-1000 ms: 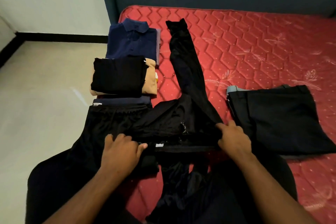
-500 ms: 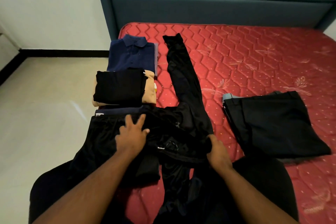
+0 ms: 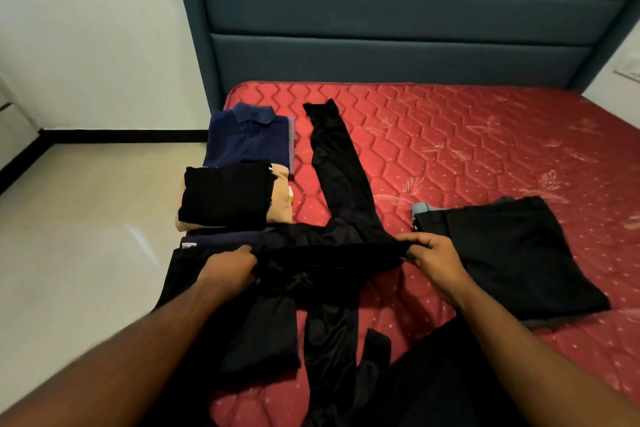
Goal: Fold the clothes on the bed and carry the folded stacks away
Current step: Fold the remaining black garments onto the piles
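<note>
Both hands pinch the black trousers (image 3: 329, 263) at mid-bed edge, left hand (image 3: 230, 270) and right hand (image 3: 434, 262) at opposite waistband ends, long leg running straight away toward headboard (image 3: 398, 28), so fold goes along that axis.

Single head-worn wide-angle view looked forward and down over the red mattress (image 3: 485, 156) from its foot edge, close in; teal headboard (image 3: 398, 10) at 12 o'clock, floor (image 3: 86, 218) at 9.
</note>
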Tool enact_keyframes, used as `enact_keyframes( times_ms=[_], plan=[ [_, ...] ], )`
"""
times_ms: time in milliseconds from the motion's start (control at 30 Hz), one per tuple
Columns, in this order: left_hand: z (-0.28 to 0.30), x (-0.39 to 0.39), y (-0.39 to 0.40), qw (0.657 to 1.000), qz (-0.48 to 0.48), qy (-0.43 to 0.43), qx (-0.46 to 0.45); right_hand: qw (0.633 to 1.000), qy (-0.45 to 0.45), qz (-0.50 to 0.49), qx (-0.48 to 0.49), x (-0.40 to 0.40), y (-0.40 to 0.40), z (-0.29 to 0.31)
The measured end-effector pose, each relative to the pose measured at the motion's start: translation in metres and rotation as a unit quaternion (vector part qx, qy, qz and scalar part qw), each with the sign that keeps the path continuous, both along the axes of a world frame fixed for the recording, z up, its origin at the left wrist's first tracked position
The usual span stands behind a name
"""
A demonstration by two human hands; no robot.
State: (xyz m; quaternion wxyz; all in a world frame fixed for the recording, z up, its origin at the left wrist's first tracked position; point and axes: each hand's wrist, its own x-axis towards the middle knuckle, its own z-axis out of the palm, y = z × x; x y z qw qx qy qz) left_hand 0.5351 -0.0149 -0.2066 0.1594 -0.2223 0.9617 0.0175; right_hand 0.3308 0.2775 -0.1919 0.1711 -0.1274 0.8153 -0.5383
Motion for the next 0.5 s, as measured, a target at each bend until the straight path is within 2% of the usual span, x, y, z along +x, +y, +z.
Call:
enact_keyframes(
  times_ms=[67,100,167,233,300,400,467,500],
  plan=[
    [0.041,-0.027,-0.018,0.999,0.03,0.031,0.016,0.989,0.081,0.102,0.07,-0.024,-0.003,0.023],
    [0.068,-0.043,-0.031,0.995,0.049,0.084,0.029,0.976,0.126,0.144,0.106,-0.044,-0.007,0.041],
    [0.155,-0.089,-0.065,0.959,0.084,0.269,0.027,0.944,0.247,0.174,0.134,-0.102,-0.029,0.113],
    [0.27,-0.131,-0.098,0.873,0.107,0.475,0.031,0.929,0.347,0.114,0.065,-0.15,-0.052,0.228],
    [0.389,-0.151,-0.116,0.76,0.107,0.637,0.064,0.914,0.397,0.065,-0.051,-0.165,-0.068,0.355],
    [0.523,-0.162,-0.112,0.615,0.084,0.74,0.259,0.878,0.432,0.021,-0.204,-0.15,-0.074,0.477],
    [0.576,-0.161,-0.101,0.544,0.06,0.774,0.319,0.855,0.439,0.0,-0.278,-0.135,-0.074,0.524],
    [0.591,-0.158,-0.095,0.523,0.057,0.784,0.33,0.85,0.425,-0.001,-0.311,-0.129,-0.074,0.54]
  ],
)
